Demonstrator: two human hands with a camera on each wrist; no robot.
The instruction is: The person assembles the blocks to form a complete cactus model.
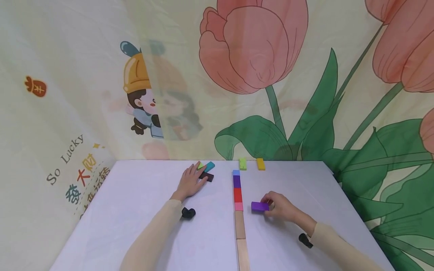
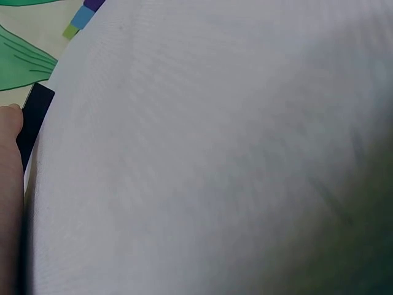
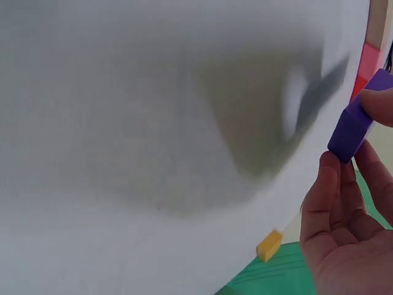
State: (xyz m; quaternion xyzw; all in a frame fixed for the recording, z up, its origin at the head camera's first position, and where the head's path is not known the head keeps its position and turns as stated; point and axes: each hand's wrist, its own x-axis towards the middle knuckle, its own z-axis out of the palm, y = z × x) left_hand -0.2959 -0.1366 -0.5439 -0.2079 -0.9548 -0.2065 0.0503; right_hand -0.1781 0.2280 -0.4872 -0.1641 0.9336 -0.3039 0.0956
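Note:
In the head view my right hand [image 1: 282, 207] pinches a purple block [image 1: 260, 206] between thumb and fingertips, to the right of a row of blocks. The right wrist view shows the thumb on one side of this purple block [image 3: 356, 120] and fingertips on the other. Toward the far edge, my left hand [image 1: 191, 183] reaches with extended fingers over a small group: a black block [image 1: 207, 177], a teal block [image 1: 210, 166] and a light green block [image 1: 200, 165], partly hidden by fingers. Its thumb is against the black block [image 2: 35, 120] in the left wrist view.
A straight row runs up the white table [image 1: 142, 233]: wooden blocks [image 1: 240, 225], then pink [image 1: 239, 206], red [image 1: 238, 195], dark purple [image 1: 236, 182] and blue [image 1: 236, 172] ones. Beyond it stand a light green block [image 1: 242, 164] and a yellow block [image 1: 260, 164] at the far edge.

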